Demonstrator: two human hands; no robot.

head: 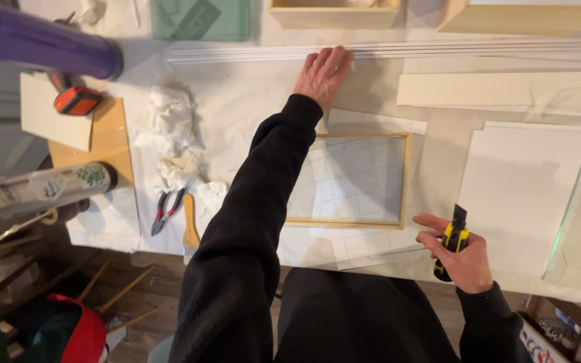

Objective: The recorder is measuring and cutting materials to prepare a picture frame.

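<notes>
strips (pixel 438 50) lying along table's far edge | left hand (pixel 322 75) reaching out, fingers flat and together, pressing on them | right hand (pixel 460 254) near, fingers wrapping knife (pixel 453 240), blade up | frame (pixel 354 180) between | step: seemingly picking a strip; next likely needs firm hold

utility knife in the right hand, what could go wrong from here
1. The utility knife has its blade out and pointing up in the right hand, beside the reaching left arm, so a slip might cut.
2. The left hand stretches far to the white strips, and its sleeve could nudge the wooden frame.
</notes>
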